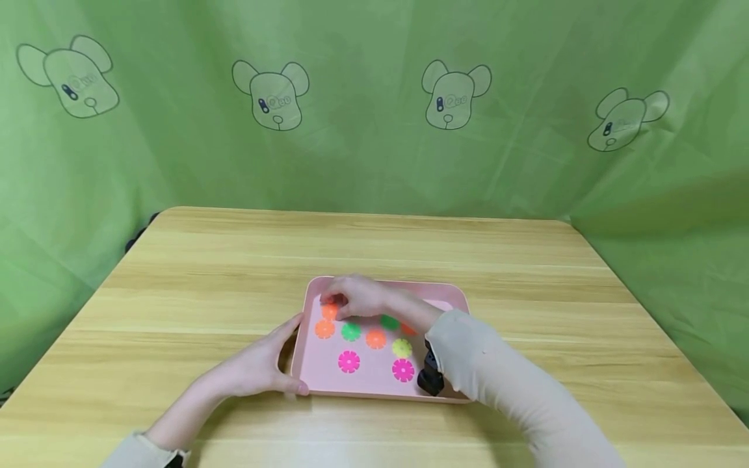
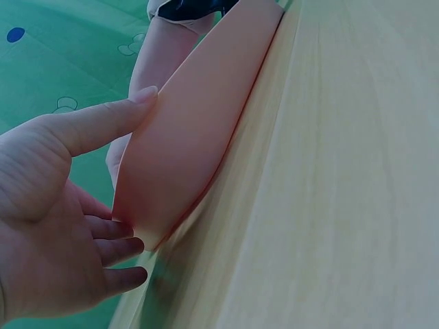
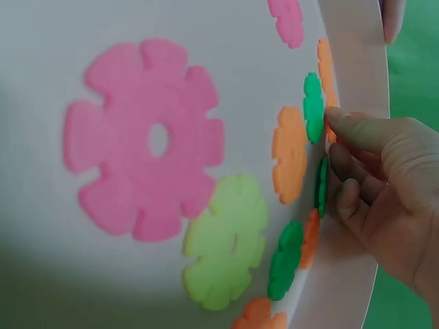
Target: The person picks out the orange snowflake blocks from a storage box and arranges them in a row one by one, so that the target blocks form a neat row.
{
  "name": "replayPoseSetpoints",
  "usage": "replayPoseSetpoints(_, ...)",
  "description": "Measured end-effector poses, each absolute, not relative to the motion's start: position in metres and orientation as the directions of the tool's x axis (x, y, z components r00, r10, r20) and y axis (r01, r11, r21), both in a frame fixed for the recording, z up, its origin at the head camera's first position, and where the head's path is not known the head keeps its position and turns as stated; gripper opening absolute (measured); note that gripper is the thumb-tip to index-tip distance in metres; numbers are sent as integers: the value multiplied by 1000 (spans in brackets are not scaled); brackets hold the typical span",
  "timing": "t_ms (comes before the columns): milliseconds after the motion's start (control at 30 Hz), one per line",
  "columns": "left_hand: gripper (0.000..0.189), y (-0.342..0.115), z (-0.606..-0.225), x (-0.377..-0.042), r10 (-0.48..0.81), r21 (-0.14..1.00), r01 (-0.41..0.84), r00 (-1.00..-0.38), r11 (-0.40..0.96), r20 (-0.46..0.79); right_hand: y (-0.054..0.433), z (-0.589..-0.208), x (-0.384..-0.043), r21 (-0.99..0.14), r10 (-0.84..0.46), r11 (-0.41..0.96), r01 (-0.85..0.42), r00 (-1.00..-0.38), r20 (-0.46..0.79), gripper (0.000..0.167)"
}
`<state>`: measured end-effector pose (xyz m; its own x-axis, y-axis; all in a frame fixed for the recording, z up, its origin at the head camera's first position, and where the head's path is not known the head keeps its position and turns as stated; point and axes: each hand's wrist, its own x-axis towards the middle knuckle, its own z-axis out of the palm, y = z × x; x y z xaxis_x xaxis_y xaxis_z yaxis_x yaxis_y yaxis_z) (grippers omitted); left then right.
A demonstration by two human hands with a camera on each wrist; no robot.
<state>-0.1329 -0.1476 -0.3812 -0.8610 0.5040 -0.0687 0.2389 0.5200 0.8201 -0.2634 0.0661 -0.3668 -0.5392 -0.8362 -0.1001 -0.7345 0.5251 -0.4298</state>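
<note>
A pink tray (image 1: 328, 381) lies on the table with several flower-shaped plastic discs in it. My right hand (image 1: 358, 296) reaches across to the tray's back left corner, thumb and fingers bent about an orange disc (image 1: 329, 312). In the right wrist view the thumb tip of that hand (image 3: 394, 171) presses at the disc's edge, which it partly hides. Just in front lies another orange disc (image 1: 324, 329), and a green disc (image 1: 351, 331) lies to its right. Outside the tray, my left hand (image 1: 263, 364) spans its left side, thumb at the front corner, fingers extended along the wall.
Also in the tray are pink discs (image 1: 348, 361), a yellow disc (image 1: 402, 348) and an orange disc (image 1: 376, 338). My right forearm partly covers a green disc (image 1: 389, 322) and an orange-red one (image 1: 408, 329). A green cloth (image 1: 363, 169) hangs behind the wooden table (image 1: 205, 279).
</note>
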Motion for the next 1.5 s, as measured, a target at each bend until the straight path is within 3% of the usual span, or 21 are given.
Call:
replayPoseSetpoints(333, 114, -148, -382, -133, 511, 830, 237, -857, 504, -66, 60, -363, -260, -417, -811, 579, -700, -545, -212, 27)
replayPoseSetpoints(1133, 115, -148, -382, -134, 519, 830, 244, -853, 502, -62, 62, -360, -260, -462, -794, 596, -657, -568, -216, 23)
replayPoseSetpoints(1500, 116, -148, -385, -135, 509, 827, 231, -858, 512, -76, 70, -355, -261, -659, -753, 585, -473, -619, -224, 24)
